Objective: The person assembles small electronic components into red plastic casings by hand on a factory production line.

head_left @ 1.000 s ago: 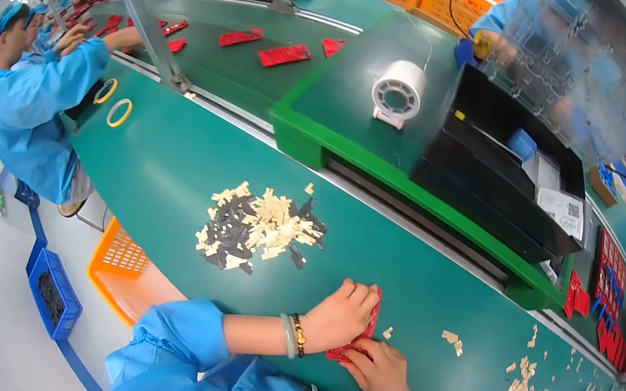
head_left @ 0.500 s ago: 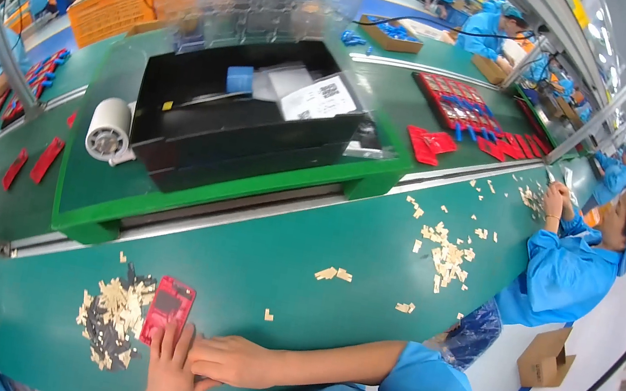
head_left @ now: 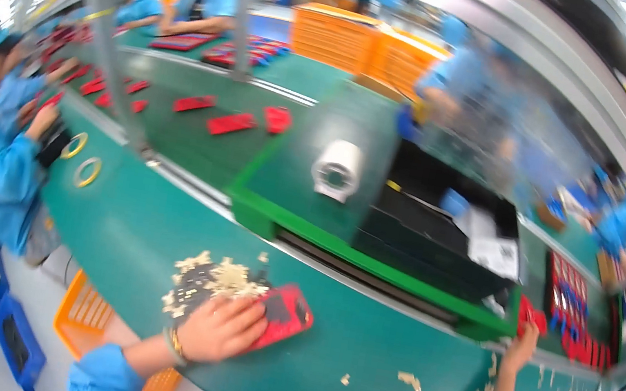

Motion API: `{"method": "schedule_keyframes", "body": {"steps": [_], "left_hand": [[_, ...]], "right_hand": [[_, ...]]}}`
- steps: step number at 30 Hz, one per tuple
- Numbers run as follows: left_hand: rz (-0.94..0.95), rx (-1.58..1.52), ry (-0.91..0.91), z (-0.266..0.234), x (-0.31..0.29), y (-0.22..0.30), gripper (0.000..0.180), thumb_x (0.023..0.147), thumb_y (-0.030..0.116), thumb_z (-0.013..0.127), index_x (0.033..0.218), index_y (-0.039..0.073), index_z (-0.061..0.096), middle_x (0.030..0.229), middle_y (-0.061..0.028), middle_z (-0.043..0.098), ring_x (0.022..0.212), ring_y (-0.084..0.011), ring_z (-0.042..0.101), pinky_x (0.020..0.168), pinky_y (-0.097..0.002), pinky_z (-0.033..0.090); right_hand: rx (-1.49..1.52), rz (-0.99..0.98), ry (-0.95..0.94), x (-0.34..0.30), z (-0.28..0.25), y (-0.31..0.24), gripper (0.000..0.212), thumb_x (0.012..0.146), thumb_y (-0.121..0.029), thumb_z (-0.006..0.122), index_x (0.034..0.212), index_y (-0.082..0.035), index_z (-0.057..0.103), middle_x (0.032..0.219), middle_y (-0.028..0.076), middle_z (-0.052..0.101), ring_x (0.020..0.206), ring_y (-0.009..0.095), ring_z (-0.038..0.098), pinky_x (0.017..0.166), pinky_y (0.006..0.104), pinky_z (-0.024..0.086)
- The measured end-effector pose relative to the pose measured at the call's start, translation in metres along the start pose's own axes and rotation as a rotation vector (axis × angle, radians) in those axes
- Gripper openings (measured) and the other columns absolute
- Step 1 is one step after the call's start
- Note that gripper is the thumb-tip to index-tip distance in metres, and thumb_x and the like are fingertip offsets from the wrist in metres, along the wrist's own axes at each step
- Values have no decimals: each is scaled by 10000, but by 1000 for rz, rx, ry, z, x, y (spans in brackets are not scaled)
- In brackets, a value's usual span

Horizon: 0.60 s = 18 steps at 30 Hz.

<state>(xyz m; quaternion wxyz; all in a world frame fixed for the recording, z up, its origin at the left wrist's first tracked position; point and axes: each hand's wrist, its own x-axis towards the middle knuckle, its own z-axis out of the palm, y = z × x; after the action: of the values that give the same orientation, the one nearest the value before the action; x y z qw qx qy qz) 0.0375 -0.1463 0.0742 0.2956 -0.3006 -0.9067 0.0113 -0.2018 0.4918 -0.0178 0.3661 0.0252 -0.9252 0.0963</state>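
Note:
My left hand (head_left: pixel 224 330) lies over the lower end of a red phone housing (head_left: pixel 288 316) on the green bench, its fingers curled across the housing. A dark patch shows on the housing's upper face. Right behind that hand is a pile of small cream and black pieces (head_left: pixel 220 279). My right arm stretches far out to the right, and my right hand (head_left: pixel 523 347) is at red housings (head_left: pixel 531 315) beyond the green stand's corner. Its fingertips touch or overlap them; blur hides whether they grip one.
A green-edged stand (head_left: pixel 367 267) carries a black bin (head_left: pixel 430 236) and a white cylinder (head_left: pixel 336 168). Red housings (head_left: pixel 231 124) lie on the belt behind. Two tape rings (head_left: pixel 87 172) are at left, near a co-worker (head_left: pixel 1 152). An orange crate (head_left: pixel 83 306) stands below the bench.
The view has swung left. My right hand has left the red phone housing by my left hand and reached out right to the other red housings. My left hand stays on its housing.

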Motion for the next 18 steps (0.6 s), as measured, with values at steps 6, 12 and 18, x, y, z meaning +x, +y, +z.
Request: {"method": "schedule_keyframes", "body": {"steps": [6,12,18], "left_hand": [[-715,148,95,24,-32,-148,536,767,93,654,1277,38,500,1348,-201,463,1258,-386,429,1006,-439,401],[-744,-190,-48,47,-30,-172,472,770,125,690,1215,42,557,1239,-175,552,1149,-347,526,953,-418,450],[-604,-373,-160,56,-17,-75,184,735,119,714,905,72,660,874,-119,621,881,-301,602,764,-408,490]], "right_hand": [[-222,-17,-288,27,44,17,368,806,-49,528,1168,-95,584,1165,96,585,1083,309,559,860,419,433],[-239,-122,-237,15,21,7,364,797,-40,546,1157,-83,585,1071,120,585,1004,334,569,833,427,434],[125,9,-115,-17,-5,-5,367,850,-27,578,1216,-51,569,1144,130,595,1029,291,589,893,384,456]]}}
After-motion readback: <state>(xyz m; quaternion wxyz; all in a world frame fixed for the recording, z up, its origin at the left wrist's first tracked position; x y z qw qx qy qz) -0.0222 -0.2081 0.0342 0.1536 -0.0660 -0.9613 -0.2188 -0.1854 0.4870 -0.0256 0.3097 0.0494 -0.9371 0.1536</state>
